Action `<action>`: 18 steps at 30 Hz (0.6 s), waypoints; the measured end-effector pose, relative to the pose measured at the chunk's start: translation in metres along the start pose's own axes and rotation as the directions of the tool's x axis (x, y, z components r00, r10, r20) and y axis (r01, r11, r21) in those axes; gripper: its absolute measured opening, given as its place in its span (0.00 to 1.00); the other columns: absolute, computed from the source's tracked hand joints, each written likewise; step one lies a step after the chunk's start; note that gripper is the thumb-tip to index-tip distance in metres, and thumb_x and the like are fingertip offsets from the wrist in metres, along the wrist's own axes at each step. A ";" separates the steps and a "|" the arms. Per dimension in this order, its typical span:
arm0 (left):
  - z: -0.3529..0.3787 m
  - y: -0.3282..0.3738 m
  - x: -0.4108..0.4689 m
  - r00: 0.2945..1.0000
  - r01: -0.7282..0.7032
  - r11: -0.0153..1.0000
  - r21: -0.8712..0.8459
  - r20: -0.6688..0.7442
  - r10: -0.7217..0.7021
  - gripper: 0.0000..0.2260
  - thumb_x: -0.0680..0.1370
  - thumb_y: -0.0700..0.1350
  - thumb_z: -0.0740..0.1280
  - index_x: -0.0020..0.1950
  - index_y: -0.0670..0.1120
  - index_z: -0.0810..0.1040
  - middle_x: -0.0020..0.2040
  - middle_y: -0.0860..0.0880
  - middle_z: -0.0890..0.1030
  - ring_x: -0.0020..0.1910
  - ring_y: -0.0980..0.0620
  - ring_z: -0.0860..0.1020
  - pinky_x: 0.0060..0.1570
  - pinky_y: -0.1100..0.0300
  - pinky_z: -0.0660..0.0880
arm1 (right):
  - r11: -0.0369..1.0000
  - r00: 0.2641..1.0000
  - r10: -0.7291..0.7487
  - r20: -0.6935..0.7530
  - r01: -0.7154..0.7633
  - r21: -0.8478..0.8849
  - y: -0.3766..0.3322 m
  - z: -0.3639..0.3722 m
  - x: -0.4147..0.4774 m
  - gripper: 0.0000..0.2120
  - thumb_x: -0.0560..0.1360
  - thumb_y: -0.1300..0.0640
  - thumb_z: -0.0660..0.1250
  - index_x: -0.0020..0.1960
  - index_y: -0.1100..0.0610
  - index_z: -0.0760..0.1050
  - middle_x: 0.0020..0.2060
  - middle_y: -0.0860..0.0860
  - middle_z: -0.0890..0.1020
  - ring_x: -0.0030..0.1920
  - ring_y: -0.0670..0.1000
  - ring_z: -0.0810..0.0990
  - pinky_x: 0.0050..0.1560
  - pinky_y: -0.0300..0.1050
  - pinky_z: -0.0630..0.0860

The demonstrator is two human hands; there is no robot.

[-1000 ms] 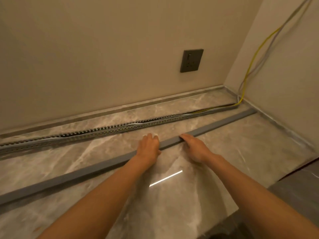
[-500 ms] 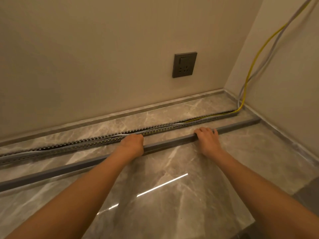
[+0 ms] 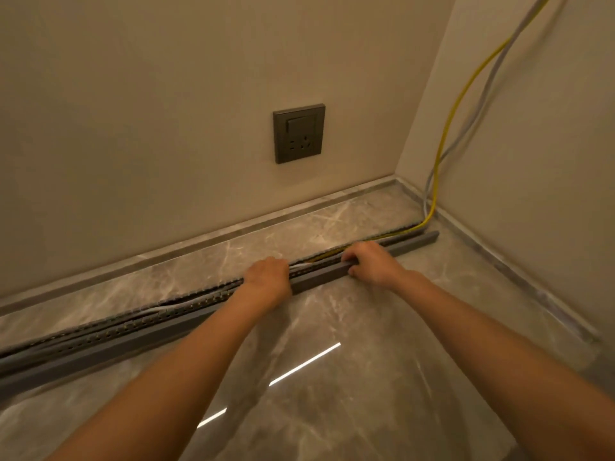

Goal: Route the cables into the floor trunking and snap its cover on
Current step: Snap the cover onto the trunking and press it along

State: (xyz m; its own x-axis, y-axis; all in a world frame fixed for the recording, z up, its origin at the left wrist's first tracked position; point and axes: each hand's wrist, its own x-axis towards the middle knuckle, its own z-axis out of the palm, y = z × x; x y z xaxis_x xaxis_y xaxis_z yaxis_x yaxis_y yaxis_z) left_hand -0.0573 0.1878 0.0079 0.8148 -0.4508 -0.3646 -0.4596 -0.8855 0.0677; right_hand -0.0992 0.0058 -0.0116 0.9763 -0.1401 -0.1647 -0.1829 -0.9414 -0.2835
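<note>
Now both hands, left hand (image 3: pixel 268 276) and right hand (image 3: pixel 372 262), clasp the long grey plastic cover (image 3: pixel 319 276) beside the slotted grey trunking (image 3: pixel 186 302) toward twelve o'clock; next it needs aligning over the yellow and grey cables (image 3: pixel 442 154), then pressing down.

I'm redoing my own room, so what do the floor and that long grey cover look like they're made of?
Floor: polished stone or marble-look tile, going by the pale veining and the mirror-like streak of reflected light. Cover: probably matte grey plastic, a plain, even strip without shine; painted metal can't be ruled out.
</note>
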 end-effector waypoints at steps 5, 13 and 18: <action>-0.010 0.052 0.026 1.000 -0.011 0.998 0.055 0.026 0.010 0.18 0.77 0.41 0.65 0.67 0.42 0.70 0.64 0.41 0.74 0.62 0.43 0.74 0.60 0.53 0.73 | 0.995 1.000 0.026 0.006 -0.025 -0.100 0.073 -0.026 0.012 0.11 0.71 0.59 0.69 0.52 0.60 0.79 0.55 0.60 0.80 0.58 0.59 0.76 0.57 0.48 0.72; -0.017 0.169 0.074 0.972 -0.163 0.985 0.061 -0.163 0.171 0.14 0.78 0.40 0.63 0.63 0.40 0.72 0.64 0.41 0.69 0.62 0.41 0.70 0.57 0.50 0.71 | 0.967 0.985 -0.123 -0.124 0.147 0.207 0.144 -0.052 0.030 0.12 0.71 0.66 0.63 0.54 0.66 0.77 0.53 0.63 0.79 0.56 0.59 0.76 0.57 0.46 0.70; -0.017 0.199 0.090 0.983 -0.132 0.989 0.073 -0.118 0.140 0.15 0.77 0.41 0.64 0.63 0.39 0.71 0.65 0.41 0.70 0.62 0.41 0.72 0.59 0.50 0.70 | 0.972 0.976 -0.180 -0.119 0.195 0.134 0.189 -0.060 0.047 0.17 0.72 0.74 0.57 0.58 0.66 0.74 0.59 0.62 0.75 0.63 0.59 0.72 0.65 0.45 0.66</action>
State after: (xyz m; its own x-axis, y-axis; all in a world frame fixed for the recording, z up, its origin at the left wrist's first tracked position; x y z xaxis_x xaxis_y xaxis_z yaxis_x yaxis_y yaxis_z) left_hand -0.0691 -0.0311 0.0044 0.7785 -0.5804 -0.2389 -0.5877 -0.8077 0.0471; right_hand -0.0810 -0.1967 -0.0160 1.0000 -0.0037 0.0024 -0.0023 -0.9008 -0.4342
